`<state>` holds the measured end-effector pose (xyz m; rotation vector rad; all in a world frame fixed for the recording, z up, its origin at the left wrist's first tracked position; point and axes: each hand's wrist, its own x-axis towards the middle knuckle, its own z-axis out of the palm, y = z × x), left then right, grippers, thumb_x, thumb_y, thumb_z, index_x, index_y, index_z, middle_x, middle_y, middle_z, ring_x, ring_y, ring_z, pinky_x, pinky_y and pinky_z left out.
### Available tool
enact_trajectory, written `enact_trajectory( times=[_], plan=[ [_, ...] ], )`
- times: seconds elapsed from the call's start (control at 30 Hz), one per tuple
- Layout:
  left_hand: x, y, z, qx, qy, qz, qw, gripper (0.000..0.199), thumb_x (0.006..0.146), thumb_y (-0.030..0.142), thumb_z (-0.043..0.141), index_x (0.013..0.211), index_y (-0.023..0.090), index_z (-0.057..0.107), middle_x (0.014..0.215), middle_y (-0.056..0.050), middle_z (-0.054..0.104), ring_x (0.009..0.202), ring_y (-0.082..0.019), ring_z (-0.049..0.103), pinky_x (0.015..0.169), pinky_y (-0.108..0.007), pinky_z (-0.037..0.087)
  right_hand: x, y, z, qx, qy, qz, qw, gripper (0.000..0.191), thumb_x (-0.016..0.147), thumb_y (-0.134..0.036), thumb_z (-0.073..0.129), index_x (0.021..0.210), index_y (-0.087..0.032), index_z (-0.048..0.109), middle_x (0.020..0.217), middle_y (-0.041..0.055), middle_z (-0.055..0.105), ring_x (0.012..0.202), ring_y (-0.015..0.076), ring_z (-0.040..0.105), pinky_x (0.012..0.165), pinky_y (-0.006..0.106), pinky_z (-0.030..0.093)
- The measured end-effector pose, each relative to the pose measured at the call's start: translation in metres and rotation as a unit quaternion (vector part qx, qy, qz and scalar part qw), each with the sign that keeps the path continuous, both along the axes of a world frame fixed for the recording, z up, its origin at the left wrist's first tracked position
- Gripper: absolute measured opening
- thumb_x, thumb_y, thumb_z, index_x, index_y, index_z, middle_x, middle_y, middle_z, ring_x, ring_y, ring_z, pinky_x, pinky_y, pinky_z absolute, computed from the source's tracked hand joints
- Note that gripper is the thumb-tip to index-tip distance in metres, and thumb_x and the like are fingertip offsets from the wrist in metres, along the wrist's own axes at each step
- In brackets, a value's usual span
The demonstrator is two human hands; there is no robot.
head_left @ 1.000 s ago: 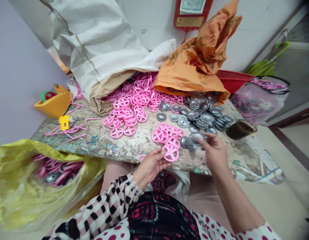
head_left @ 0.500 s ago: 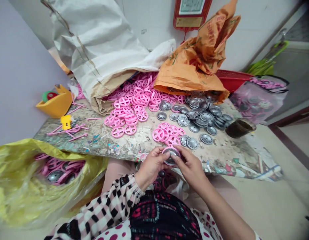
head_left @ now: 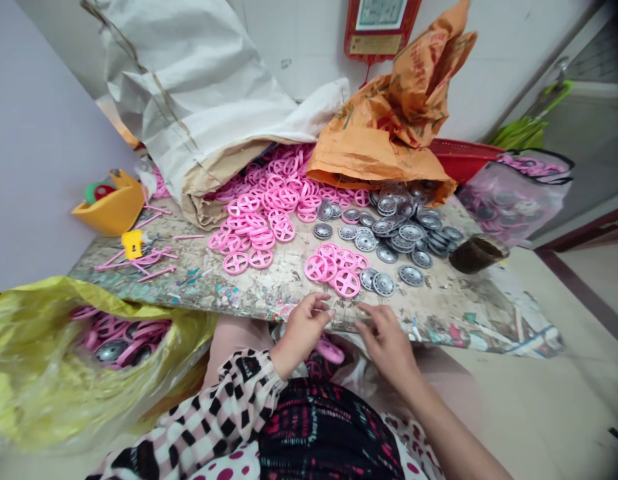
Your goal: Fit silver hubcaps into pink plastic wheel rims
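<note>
My left hand (head_left: 303, 330) is over the table's front edge with its fingers apart and nothing in it. Across a small gap, my right hand (head_left: 385, 340) is open too, fingers slightly curled. Between and below them a pink toy wheel (head_left: 330, 351) is in mid-air or on the heap in my lap; I cannot tell which. Just beyond my fingers lies a small group of pink spoked wheel rings (head_left: 347, 283). Beside it are a few grey wheel discs (head_left: 384, 285), flat on the worn table (head_left: 249, 293).
A white sack (head_left: 209, 80) spills a pink heap (head_left: 283, 193), and an orange bag (head_left: 389, 140) spills grey discs (head_left: 409, 233). A dark cup (head_left: 476, 255) stands at the right. A yellow bag (head_left: 29, 360) holds assembled wheels, lower left. Pink rods (head_left: 153, 273) lie at the left.
Both hands have let go of the pink wheel with the grey disc and moved apart. That wheel is now lower, below the table's edge.
</note>
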<state>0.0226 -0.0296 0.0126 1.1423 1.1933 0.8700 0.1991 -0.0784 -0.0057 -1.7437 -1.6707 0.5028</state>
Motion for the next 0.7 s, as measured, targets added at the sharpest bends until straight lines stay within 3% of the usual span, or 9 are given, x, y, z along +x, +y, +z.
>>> enact_trajectory(
  times=[0.1,0.2,0.33,0.43,0.5,0.6,0.7],
  plan=[
    [0.002,0.0,-0.004,0.015,0.005,-0.014,1.0,0.025,0.075,0.017,0.059,0.1,0.018,0.06,0.08,0.0,0.058,0.069,-0.012,0.052,0.064,-0.024,0.041,0.025,0.02,0.006,0.026,-0.131,-0.064,0.989,0.036,0.091,-0.037,0.044,0.117,-0.017,0.059,0.106,0.0118,0.057,0.088,0.0223,0.057,0.079,0.035,0.046],
    [0.004,0.001,-0.008,0.059,0.051,-0.029,0.997,0.024,0.076,0.017,0.058,0.099,0.019,0.063,0.083,-0.001,0.06,0.073,-0.013,0.054,0.067,-0.025,0.042,0.044,0.042,0.004,0.017,-0.264,-0.074,0.962,0.042,0.089,-0.034,0.05,0.123,-0.012,0.056,0.116,0.0171,0.056,0.104,0.0293,0.051,0.087,0.04,0.042],
    [0.004,0.006,-0.01,0.122,0.103,-0.041,0.986,0.022,0.074,0.015,0.06,0.093,0.02,0.067,0.088,-0.003,0.062,0.083,-0.016,0.057,0.075,-0.028,0.043,0.056,0.054,-0.003,0.011,-0.329,-0.05,0.943,0.036,0.092,-0.025,0.043,0.121,-0.011,0.057,0.105,0.0156,0.063,0.095,0.0266,0.055,0.086,0.038,0.04],
    [0.008,0.011,-0.008,0.024,0.035,-0.038,0.998,0.026,0.074,0.013,0.058,0.099,0.018,0.064,0.077,-0.001,0.059,0.071,-0.014,0.058,0.067,-0.027,0.046,0.058,0.051,-0.001,0.057,-0.278,-0.097,0.954,0.036,0.094,-0.025,0.036,0.115,-0.011,0.06,0.096,0.0153,0.064,0.09,0.0255,0.057,0.083,0.037,0.04],
    [0.013,0.012,-0.006,-0.076,-0.038,-0.014,0.996,0.032,0.075,0.012,0.056,0.106,0.016,0.06,0.075,0.0,0.058,0.061,-0.012,0.057,0.06,-0.026,0.046,0.053,0.051,0.003,0.096,-0.172,-0.12,0.973,0.036,0.093,-0.032,0.037,0.11,-0.012,0.062,0.095,0.0138,0.064,0.089,0.0245,0.057,0.081,0.035,0.042],
    [0.017,0.013,-0.001,-0.162,-0.119,0.018,0.979,0.036,0.075,0.011,0.058,0.111,0.013,0.056,0.085,-0.004,0.062,0.064,-0.012,0.061,0.064,-0.026,0.05,0.036,0.059,0.004,0.082,0.029,-0.1,0.991,0.04,0.089,-0.043,0.043,0.112,-0.015,0.061,0.087,0.0077,0.065,0.077,0.0204,0.059,0.071,0.031,0.046],
    [0.018,0.014,0.003,-0.194,-0.168,0.022,0.966,0.041,0.074,0.011,0.063,0.113,0.013,0.055,0.091,-0.007,0.065,0.071,-0.013,0.064,0.071,-0.027,0.051,0.016,0.071,0.001,0.049,0.066,-0.065,0.994,0.04,0.086,-0.042,0.046,0.111,-0.016,0.063,0.084,0.0059,0.063,0.075,0.02,0.058,0.072,0.032,0.046]
  ],
)
